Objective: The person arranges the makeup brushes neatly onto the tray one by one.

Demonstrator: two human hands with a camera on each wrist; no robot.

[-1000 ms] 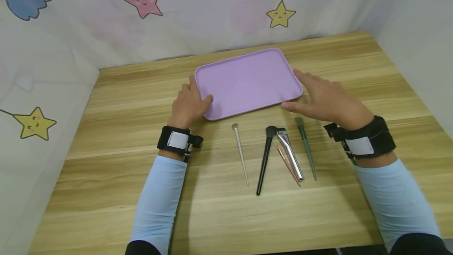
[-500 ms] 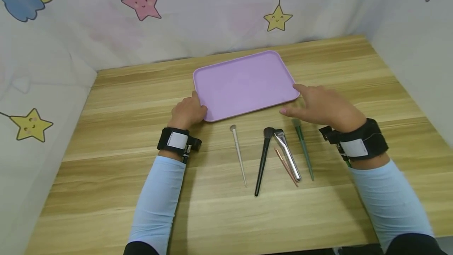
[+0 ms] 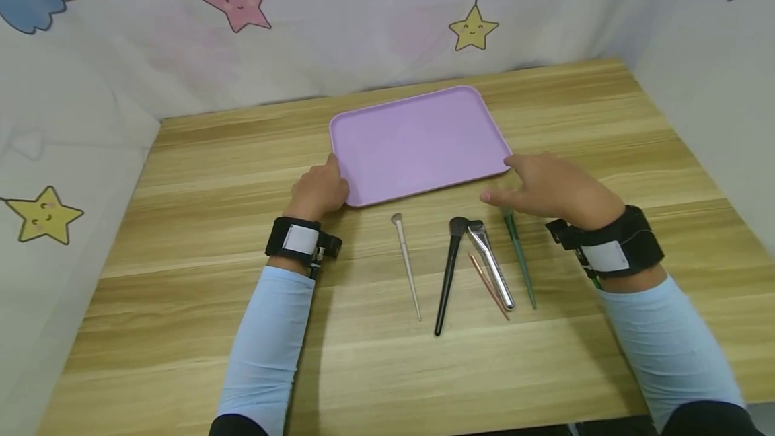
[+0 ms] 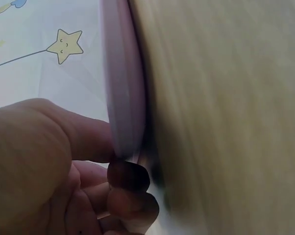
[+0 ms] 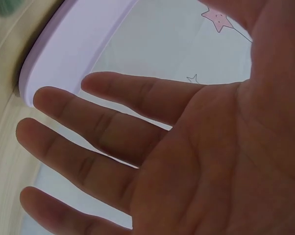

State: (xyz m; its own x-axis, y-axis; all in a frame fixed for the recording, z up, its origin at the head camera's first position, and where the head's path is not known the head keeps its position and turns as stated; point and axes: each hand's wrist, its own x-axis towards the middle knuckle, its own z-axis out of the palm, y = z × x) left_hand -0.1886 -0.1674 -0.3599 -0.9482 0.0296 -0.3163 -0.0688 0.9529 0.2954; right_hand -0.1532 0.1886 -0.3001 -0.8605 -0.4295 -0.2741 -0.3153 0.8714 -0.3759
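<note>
A shallow purple tray lies at a slant on the wooden table. My left hand is at its near left corner. The left wrist view has the thumb against the tray's rim and the fingers curled at its underside, pinching the edge. Beside the near right corner, my right hand has its fingers straight and spread, as the right wrist view confirms, with fingertips close to the rim. Its thumb overlaps the bristles of a green makeup brush.
Nearer than the tray lie a thin pale brush, a black makeup brush, a silver-handled brush and a slim copper-coloured stick. A white curtain printed with stars borders the table's back.
My left hand has slid down the tray's left side and taken hold of the corner. The right hand has shifted slightly nearer, with its fingers still spread. The tray has hardly moved.
</note>
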